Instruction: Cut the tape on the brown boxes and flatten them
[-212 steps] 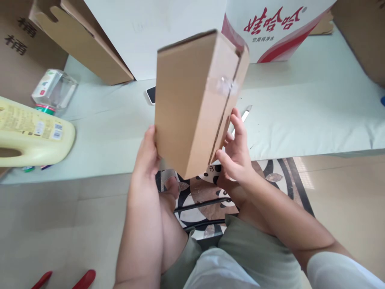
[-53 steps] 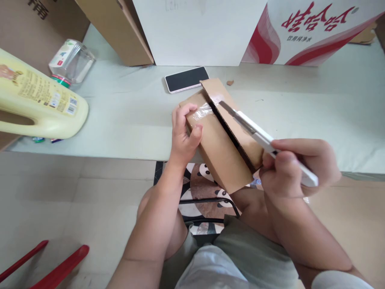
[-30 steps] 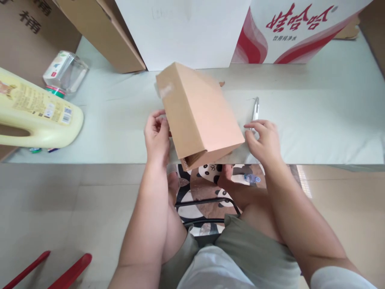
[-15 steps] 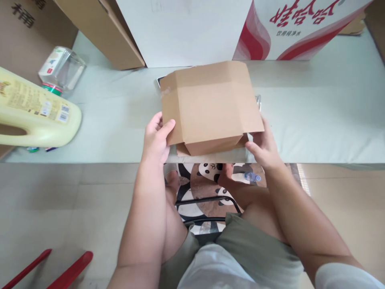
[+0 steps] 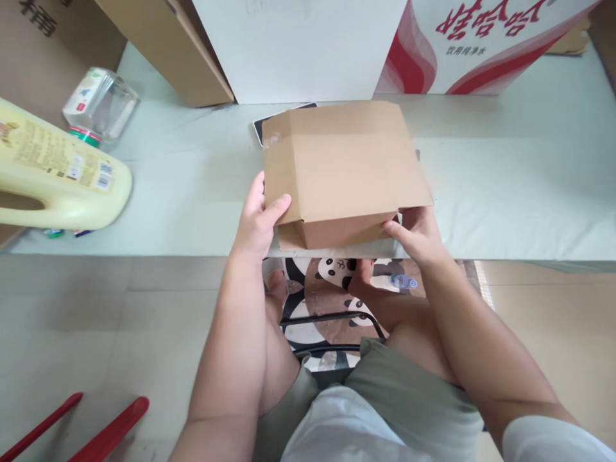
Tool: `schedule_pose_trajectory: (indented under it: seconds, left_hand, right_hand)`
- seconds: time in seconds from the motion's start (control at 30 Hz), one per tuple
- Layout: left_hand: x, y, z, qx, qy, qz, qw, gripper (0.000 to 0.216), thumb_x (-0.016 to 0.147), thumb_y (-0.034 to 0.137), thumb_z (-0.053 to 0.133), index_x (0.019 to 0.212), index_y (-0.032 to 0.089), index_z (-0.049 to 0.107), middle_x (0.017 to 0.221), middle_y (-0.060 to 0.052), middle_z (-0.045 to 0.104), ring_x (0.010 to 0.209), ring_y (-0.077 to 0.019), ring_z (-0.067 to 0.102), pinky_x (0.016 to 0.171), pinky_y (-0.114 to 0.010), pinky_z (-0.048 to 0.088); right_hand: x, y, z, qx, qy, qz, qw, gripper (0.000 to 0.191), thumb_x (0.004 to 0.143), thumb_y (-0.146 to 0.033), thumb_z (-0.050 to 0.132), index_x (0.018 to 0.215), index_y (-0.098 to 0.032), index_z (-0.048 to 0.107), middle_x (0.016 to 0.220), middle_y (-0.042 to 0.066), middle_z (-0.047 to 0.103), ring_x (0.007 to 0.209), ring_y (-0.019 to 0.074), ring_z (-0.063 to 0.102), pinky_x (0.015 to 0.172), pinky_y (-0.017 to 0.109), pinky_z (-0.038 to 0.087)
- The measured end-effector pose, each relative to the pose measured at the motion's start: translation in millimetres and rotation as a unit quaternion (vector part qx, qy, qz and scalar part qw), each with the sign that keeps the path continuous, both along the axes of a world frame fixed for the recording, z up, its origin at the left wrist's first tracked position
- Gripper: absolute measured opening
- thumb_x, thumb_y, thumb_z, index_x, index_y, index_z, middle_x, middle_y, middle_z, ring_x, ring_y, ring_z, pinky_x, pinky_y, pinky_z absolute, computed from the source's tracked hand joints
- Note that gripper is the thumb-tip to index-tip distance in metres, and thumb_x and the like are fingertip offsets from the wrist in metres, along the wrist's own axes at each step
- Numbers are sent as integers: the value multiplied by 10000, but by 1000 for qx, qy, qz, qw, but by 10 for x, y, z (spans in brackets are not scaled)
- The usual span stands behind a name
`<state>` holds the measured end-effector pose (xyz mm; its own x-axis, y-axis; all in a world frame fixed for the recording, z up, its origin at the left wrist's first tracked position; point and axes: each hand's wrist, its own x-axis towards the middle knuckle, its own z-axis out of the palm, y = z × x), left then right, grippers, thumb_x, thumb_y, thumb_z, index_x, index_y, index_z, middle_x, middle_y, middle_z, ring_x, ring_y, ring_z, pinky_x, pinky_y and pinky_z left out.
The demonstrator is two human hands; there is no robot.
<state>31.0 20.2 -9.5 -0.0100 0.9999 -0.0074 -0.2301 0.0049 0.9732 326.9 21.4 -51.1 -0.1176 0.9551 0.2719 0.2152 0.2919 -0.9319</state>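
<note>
A brown cardboard box (image 5: 349,160), partly folded with creased side flaps, is held over the front part of the table. My left hand (image 5: 262,215) grips its left flap, thumb on top and fingers underneath. At the near right corner my right hand (image 5: 418,231) holds the box, its thumb against the front panel and its other fingers partly hidden beneath the right flap. Behind the box's far left corner, a flat dark object with a white edge (image 5: 258,131) shows on the table, mostly covered.
A pale green cloth covers the table (image 5: 505,173). White and red cartons (image 5: 308,51) stand along the back, beside a brown carton (image 5: 168,51). At left lie a large yellow jug (image 5: 62,173) and a clear bottle (image 5: 103,106). Red bars (image 5: 110,430) show at lower left.
The cardboard box has shifted slightly right, and its front panel is folded further down. My right thumb has moved left onto that panel. More of the dark flat object shows behind.
</note>
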Motion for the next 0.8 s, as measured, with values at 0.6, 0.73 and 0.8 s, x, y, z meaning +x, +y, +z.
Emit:
schedule_pose_trajectory:
  seconds: [0.6,0.73,0.8]
  left_hand:
    - [5,17,-47,5,58,43,997,731,702,614,852,1266,238,578,1104,-131,750,1135,-384,723,876,-488,611]
    - [5,17,-29,-14,41,58,997,543,766,485,778,1214,212,640,977,-103,742,1088,-370,730,827,-455,618]
    - [-4,35,-37,-14,31,80,996,333,782,362,666,1072,201,697,875,-81,719,1006,-326,741,777,-416,620]
  right_hand:
    - [16,37,-41,53,-32,-75,995,723,751,-640,775,1328,-333,468,1285,108,657,1200,310,665,929,477,602]
    - [32,75,-90,21,35,-122,992,439,918,-687,505,1009,-264,580,876,35,653,824,221,697,664,360,581]
    - [31,95,-88,0,86,-154,984,417,913,-655,514,887,-244,575,789,19,610,727,195,663,597,322,544]
